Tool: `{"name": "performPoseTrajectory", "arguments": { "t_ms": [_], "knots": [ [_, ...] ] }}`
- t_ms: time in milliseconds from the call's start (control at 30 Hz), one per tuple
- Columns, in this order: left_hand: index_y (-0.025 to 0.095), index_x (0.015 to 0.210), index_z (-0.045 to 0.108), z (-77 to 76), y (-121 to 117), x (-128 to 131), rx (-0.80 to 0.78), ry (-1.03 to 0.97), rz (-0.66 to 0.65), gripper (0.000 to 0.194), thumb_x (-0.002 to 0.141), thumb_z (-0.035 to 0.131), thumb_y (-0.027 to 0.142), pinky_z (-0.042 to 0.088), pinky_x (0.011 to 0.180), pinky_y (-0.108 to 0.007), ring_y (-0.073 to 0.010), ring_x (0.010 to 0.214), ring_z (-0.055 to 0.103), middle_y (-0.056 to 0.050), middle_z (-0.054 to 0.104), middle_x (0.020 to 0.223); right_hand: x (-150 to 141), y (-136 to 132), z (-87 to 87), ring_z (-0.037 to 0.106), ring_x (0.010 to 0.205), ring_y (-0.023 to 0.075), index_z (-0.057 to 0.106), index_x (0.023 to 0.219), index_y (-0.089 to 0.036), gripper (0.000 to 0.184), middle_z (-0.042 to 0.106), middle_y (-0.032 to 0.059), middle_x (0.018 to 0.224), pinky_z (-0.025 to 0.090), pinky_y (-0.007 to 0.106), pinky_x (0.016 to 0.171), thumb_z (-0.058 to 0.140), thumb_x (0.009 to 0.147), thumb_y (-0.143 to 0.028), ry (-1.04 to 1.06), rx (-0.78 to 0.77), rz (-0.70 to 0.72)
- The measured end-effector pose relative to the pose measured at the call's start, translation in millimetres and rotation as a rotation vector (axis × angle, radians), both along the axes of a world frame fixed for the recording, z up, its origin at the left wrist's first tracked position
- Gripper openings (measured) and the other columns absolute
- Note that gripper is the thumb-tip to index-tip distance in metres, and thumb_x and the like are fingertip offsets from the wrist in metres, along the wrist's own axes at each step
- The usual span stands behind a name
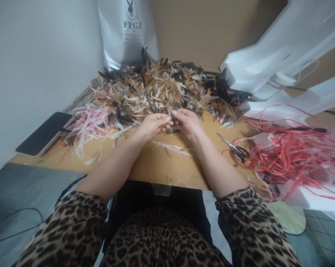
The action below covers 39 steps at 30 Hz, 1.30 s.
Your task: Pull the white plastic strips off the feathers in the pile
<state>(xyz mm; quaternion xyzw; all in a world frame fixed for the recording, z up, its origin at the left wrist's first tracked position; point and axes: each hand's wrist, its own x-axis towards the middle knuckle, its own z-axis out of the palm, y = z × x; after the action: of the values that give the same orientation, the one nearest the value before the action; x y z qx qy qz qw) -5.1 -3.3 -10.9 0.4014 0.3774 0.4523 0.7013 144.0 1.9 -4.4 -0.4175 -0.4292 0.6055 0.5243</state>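
Observation:
My left hand (154,125) and my right hand (187,122) meet at the near edge of a big pile of brown, black and white feathers (167,87) on a wooden table (158,167). Both hands are closed in a pinch, fingertips touching, on a small bunch of feathers (173,129) held between them. A few pale feather strands (174,148) lie on the table just below the hands.
Scissors (235,148) lie right of my right hand beside a tangle of red string (289,155). Pink and white strips (86,124) and a dark phone (45,132) lie at the left. A white PPGZ bag (128,31) stands behind; white bags (281,63) sit at the right.

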Motion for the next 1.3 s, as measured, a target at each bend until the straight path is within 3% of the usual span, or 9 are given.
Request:
{"name": "performPoseTrajectory", "arguments": {
  "t_ms": [233,533,733,867,933,1000,1100,1300],
  "knots": [
    [0.008,0.077,0.071,-2.1,-2.0,0.1,0.057,0.091,-0.049,0.008,0.076,0.073,0.016,0.046,0.053,-0.015,-0.0064,0.057,0.064,-0.007,0.073,0.075,1.8,-1.9,3.1,0.039,0.041,0.0049,0.051,0.052,-0.017,0.047,0.045,-0.0082,0.042,0.031,0.020,0.042,0.089,0.045,-0.044,-0.036,-0.023,0.041],
    [0.006,0.086,0.072,6.3,-5.0,-4.3,-0.041,-0.018,-0.139,0.013,0.082,0.068,0.017,0.054,0.062,-0.020,-0.0125,0.068,0.070,-0.015,0.075,0.087,3.8,-2.5,5.9,0.041,0.043,0.0049,0.050,0.053,-0.018,0.045,0.051,-0.0072,0.046,0.033,0.019,0.043,0.089,0.043,-0.039,-0.026,-0.053,0.001],
    [0.006,0.082,0.073,0.4,-2.6,-2.4,-0.030,0.017,-0.084,0.010,0.077,0.073,0.015,0.052,0.060,-0.017,-0.0084,0.061,0.067,-0.011,0.075,0.080,-1.8,-3.0,0.8,0.042,0.043,0.0057,0.050,0.055,-0.019,0.045,0.050,-0.0074,0.046,0.034,0.020,0.044,0.087,0.046,-0.041,-0.061,-0.047,-0.005],
    [0.006,0.077,0.071,-1.3,-0.9,-1.4,-0.016,0.036,-0.059,0.009,0.077,0.073,0.015,0.050,0.057,-0.016,-0.0071,0.057,0.065,-0.010,0.073,0.074,2.6,-1.4,1.2,0.042,0.044,0.0060,0.054,0.057,-0.019,0.044,0.048,-0.0070,0.046,0.035,0.021,0.045,0.087,0.049,-0.046,-0.098,-0.038,0.065],
    [0.007,0.078,0.070,-0.8,0.3,-1.9,-0.014,0.030,-0.019,0.010,0.077,0.073,0.016,0.050,0.056,-0.016,-0.0072,0.057,0.065,-0.009,0.073,0.074,12.7,0.7,4.7,0.043,0.046,0.0064,0.063,0.063,-0.018,0.037,0.051,-0.0057,0.048,0.034,0.021,0.046,0.084,0.053,-0.047,-0.173,0.003,0.071],
    [0.008,0.079,0.069,-0.3,2.0,-3.0,-0.023,0.011,0.033,0.010,0.077,0.073,0.016,0.050,0.055,-0.015,-0.0076,0.058,0.066,-0.008,0.073,0.074,26.9,3.7,9.1,0.045,0.048,0.0070,0.070,0.072,-0.016,0.030,0.057,-0.0035,0.052,0.035,0.021,0.048,0.081,0.059,-0.041,-0.324,0.101,-0.010],
    [0.009,0.081,0.067,-0.1,4.5,-4.8,-0.034,-0.031,0.081,0.010,0.077,0.073,0.016,0.049,0.054,-0.015,-0.0076,0.059,0.066,-0.007,0.073,0.075,48.1,7.7,14.6,0.048,0.049,0.0087,0.069,0.062,-0.014,0.014,0.061,-0.0010,0.052,0.036,0.022,0.050,0.077,0.061,-0.027,-0.578,0.178,-0.076],
    [0.009,0.080,0.066,-1.4,6.1,-5.7,-0.032,-0.053,0.087,0.009,0.078,0.072,0.016,0.048,0.052,-0.014,-0.0067,0.057,0.066,-0.006,0.073,0.075,54.3,8.0,11.9,0.051,0.054,0.0103,0.071,0.063,-0.015,0.004,0.065,0.0005,0.058,0.037,0.024,0.056,0.068,0.065,-0.017,-0.896,0.280,0.089]
  ]
}}
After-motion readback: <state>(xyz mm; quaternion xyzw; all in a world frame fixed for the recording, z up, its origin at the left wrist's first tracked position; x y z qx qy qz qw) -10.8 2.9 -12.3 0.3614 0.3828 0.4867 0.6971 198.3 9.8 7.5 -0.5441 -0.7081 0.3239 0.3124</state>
